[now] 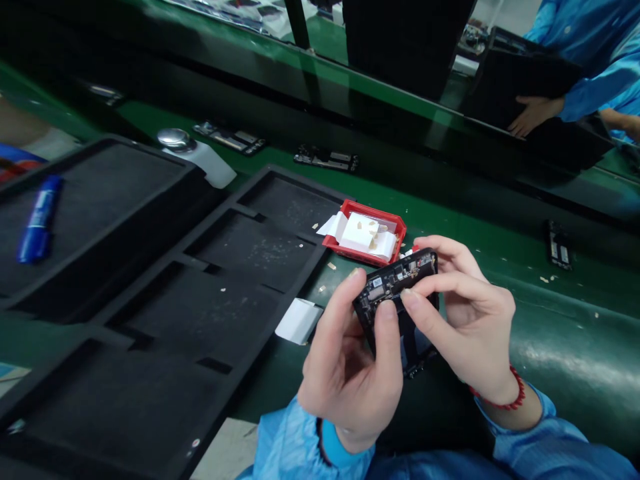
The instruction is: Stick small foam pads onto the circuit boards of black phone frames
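Since the opened phone (pixel 391 283) looks light, stiff yet fragile, its rim (pixel 396 266) suits the half-curled left hand (pixel 350 377) and nearly closed right hand (pixel 473 327) gripping it.

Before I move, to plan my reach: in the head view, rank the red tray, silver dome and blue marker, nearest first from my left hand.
1. Red tray, just beyond the left hand.
2. Silver dome, farther forward-left.
3. Blue marker, far left.
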Motion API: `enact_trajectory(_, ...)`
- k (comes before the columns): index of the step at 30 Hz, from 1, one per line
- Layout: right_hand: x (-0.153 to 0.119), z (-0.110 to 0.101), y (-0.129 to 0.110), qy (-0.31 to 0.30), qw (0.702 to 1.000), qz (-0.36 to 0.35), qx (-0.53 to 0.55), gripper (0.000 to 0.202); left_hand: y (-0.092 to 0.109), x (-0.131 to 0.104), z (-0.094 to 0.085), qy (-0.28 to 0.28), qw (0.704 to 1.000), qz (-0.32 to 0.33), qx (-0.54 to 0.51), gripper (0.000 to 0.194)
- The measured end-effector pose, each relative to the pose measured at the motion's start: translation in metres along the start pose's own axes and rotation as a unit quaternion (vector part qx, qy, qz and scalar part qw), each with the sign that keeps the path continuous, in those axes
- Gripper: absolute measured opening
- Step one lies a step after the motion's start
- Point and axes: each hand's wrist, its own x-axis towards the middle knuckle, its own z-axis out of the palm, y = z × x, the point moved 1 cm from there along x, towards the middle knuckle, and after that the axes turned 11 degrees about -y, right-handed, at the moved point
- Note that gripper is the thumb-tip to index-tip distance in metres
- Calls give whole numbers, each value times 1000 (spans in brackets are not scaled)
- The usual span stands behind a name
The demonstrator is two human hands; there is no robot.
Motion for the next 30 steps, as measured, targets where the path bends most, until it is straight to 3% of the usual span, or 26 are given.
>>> enact_trajectory(10,-1,4,0,23,1000,-6,6,16,4,0,3,5,999,-53,-4,48)
enact_trajectory(21,-12,-5,-3,-4,998,-58,-36,26,0,5,5,2,1000,-3,19,42)
enact_trajectory(26,-5,-1,1,21,1000,-18,-7,21,2,4,4,6,999,-14,42,37)
enact_trajectory(28,-1,1,6,30,999,1,13,20,-1,4,3,-4,998,-32,61,34)
enact_trajectory(30,4,1,16,34,999,8,31,17,-8,5,1,-54,996,-49,45,37)
